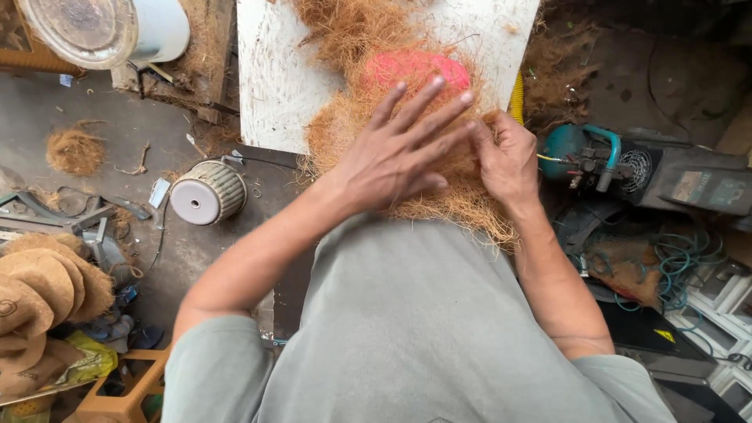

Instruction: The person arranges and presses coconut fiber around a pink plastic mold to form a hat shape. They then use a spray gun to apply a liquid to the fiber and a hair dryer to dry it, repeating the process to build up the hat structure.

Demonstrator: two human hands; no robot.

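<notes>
Left hand [403, 149] lies flat with fingers spread, pressing the brown coir fibre mat [407, 168] at centre frame; the right hand [507, 160], just right of it, is curled and pinching the mat's edge. The mat rests on a white board [274, 78] at top centre, draped over a pink rounded form [415, 69]. Small ribbed cylinder [207, 192] on the floor left of centre, stacked coir pads [47, 290] at lower left.

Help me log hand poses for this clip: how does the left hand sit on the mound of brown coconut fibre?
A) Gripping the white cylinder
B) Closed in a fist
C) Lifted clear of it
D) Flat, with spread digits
D: the left hand lies palm-down with digits splayed on the mound of brown coconut fibre, over the pink round form.
</notes>
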